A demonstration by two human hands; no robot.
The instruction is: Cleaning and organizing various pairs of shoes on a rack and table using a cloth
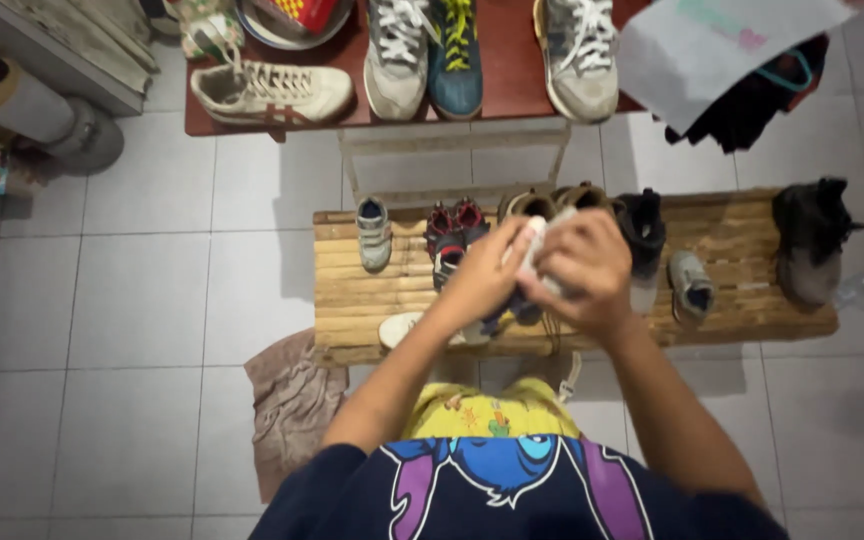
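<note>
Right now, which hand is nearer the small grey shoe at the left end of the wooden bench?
The left hand. It sits just right of the small grey shoe, with the red and black shoes between them. The right hand is farther right, beyond the white cloth.

Both hands, left (482,275) and right (582,265), meet, fingers curled closed.

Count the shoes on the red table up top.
4: a beige sneaker lying sideways at left, a grey one, a blue one with yellow laces, a grey-white one at right. Others may sit past the frame edge.
</note>
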